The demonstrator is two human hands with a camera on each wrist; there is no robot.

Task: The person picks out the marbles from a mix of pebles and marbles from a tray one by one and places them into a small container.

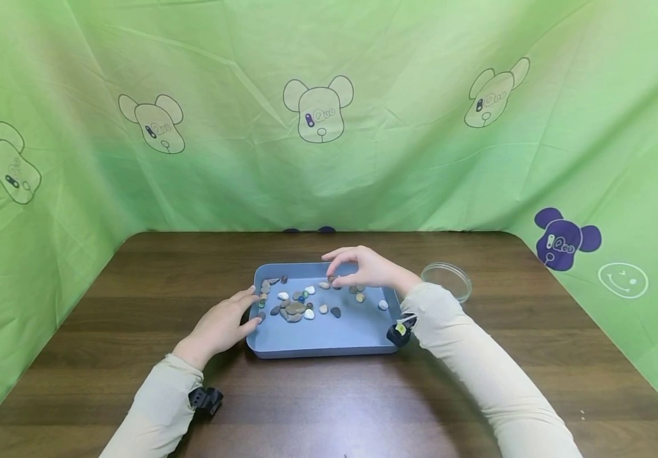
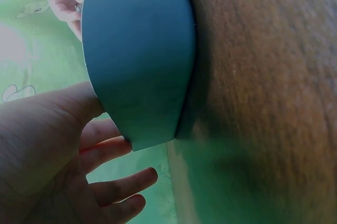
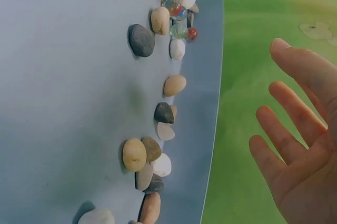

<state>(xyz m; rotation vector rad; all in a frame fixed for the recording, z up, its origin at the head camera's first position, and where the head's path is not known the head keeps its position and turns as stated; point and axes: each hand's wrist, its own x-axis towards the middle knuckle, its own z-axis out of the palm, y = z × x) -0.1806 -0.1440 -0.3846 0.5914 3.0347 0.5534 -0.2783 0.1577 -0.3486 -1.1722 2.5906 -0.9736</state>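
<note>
1. Nearest: 2 beige sleeves w/ small black wrist cams, resting on a dark wood table [image 1: 134, 305].
2. Left hand [image 1: 220, 326] lies at the near-left corner of a blue tray [image 1: 329, 337]; fingers straight & relaxed, tips touching the tray's left wall, holding nothing. Left wrist view shows the same: fingers [image 2: 113, 150] spread against the tray's outer wall.
3. Tray sits mid-table, w/ pebbles [image 1: 294, 310] & a few glass marbles [image 1: 301, 297] scattered inside, mostly in its far-left half; a dark pebble [image 1: 336, 312] & a white one [image 1: 383, 305] lie more to the right.
4. Right hand [image 1: 363, 267] hovers over the tray's far part, thumb & forefinger pinching a small dark stone [image 1: 331, 278] just above the tray floor; other fingers loose.
5. Clear round dish [image 1: 446, 280] stands on the table right of the tray, near the right wrist.
6. Farthest: green cloth backdrop [image 1: 329, 127] w/ bear prints.
</note>
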